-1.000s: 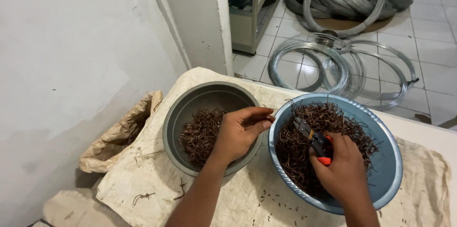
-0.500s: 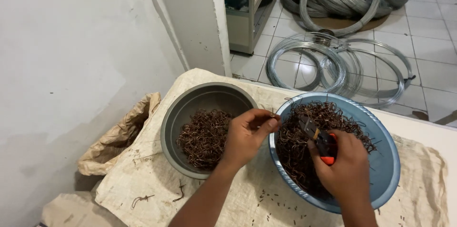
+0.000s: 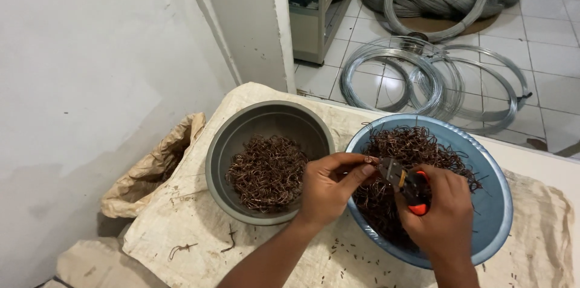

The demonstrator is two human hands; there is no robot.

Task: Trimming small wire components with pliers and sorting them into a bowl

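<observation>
Two bowls of brown wire bits share a cloth-covered bench (image 3: 181, 215): left hand (image 3: 329, 188) pinches a wire piece over the blue bowl (image 3: 495, 203), right hand (image 3: 441, 215) clenches pliers (image 3: 406, 182); grey bowl (image 3: 241, 137) left, wire coils (image 3: 423, 76) beyond.

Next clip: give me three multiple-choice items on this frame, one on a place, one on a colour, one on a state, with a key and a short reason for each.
1. Where do the silver wire coils lie?
A. On the tiled floor beyond the table
B. Inside the grey bowl
C. On the sack under the bowls

2. What colour is the basin under the right hand?
A. Red
B. Blue
C. White

3. How is the right hand occupied?
A. Resting flat and empty
B. Lifting the grey bowl
C. Gripping pliers

Key: 1 A, the wire coils rest on floor tiles. 2 B, the basin is blue. 3 C, the right hand is closed on pliers with an orange handle, meeting the left hand.
</observation>
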